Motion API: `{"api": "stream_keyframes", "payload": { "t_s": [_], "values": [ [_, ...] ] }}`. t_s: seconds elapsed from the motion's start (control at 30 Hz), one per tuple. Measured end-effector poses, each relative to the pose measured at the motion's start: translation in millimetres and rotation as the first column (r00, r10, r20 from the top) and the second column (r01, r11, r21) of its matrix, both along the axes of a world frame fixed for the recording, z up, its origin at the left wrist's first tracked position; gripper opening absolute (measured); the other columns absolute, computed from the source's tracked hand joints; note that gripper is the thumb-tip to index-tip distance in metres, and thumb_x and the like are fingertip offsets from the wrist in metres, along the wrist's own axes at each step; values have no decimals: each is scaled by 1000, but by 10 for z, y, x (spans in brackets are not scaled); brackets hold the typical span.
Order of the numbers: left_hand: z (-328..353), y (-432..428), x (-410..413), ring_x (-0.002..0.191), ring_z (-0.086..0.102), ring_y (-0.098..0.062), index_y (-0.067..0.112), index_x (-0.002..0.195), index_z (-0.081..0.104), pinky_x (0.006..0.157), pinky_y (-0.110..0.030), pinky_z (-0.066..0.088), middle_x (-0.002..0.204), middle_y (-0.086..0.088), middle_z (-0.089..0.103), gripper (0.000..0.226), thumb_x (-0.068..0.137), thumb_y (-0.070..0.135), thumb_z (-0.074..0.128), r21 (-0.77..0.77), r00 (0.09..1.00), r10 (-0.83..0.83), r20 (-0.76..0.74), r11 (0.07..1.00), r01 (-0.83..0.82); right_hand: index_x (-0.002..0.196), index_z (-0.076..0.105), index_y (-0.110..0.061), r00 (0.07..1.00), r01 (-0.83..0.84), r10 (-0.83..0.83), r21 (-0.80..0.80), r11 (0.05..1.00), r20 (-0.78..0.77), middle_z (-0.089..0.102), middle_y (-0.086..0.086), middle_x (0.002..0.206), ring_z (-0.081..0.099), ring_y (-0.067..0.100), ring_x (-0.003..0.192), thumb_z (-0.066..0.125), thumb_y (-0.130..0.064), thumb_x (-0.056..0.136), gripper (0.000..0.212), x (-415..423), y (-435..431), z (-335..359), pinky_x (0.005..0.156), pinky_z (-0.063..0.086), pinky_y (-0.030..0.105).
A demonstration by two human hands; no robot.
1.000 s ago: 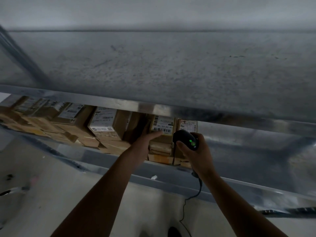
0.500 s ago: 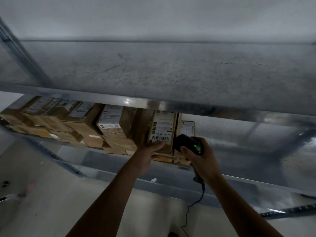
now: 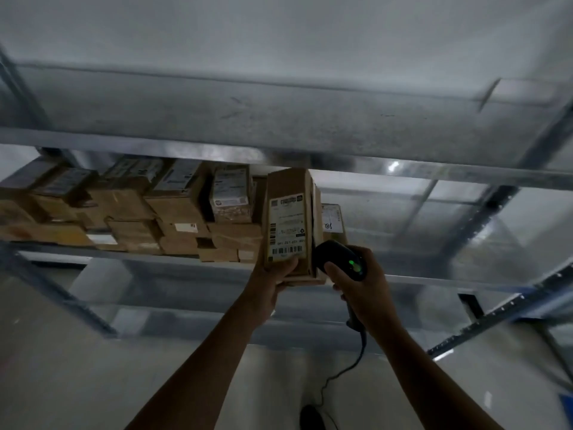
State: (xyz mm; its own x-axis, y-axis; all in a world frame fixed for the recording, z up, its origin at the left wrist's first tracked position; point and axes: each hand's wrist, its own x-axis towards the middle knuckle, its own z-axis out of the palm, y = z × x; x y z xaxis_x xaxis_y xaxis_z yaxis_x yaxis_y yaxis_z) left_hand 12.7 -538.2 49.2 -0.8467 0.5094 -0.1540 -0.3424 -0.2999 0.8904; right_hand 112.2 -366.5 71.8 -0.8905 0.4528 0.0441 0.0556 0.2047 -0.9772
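Cardboard box [image 3: 290, 221] stiff, likely light; left hand [image 3: 273, 283] clamps its bottom end, label above thumb; right hand [image 3: 362, 287] wraps scanner [image 3: 339, 259] alongside

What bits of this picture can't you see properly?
All in the head view:
- Words on the label of the held box: too small and blurred to read.
- Fingers of the left hand: behind that box.
- Handle of the scanner: wrapped by the right hand.
- Where the cable ends: lost in the dark near the bottom edge.
- Far-left boxes: dim, blurred, cut by the left edge.
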Motion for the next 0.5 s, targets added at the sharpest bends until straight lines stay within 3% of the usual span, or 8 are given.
{"api": "stream_keyframes", "payload": {
  "t_s": [0.17,0.4,0.5],
  "values": [
    [24,-212,214,121,68,-25,29,148,44,85,-35,61,134,-4,69,68,89,9,71,-28,995,-25,-101,999,23,119,54,-31,998,39,-39,4,999,49,68,0,110,72,20,87,77,-30,88,38,274,-232,-10,62,56,21],
    [16,-154,408,125,65,-22,31,144,49,96,-44,59,135,0,68,70,84,13,81,-29,983,12,-183,999,-17,125,54,-24,997,48,-46,-30,998,63,69,7,108,71,28,85,75,-27,89,42,519,-177,-15,65,58,29],
    [41,-16,398,124,65,-16,33,139,52,89,-33,61,131,4,70,65,88,0,76,-31,970,45,-237,998,-54,126,54,-22,998,46,-43,-49,998,55,69,9,108,71,26,83,74,-26,90,42,601,-19,40,66,58,32]
  ]
}}
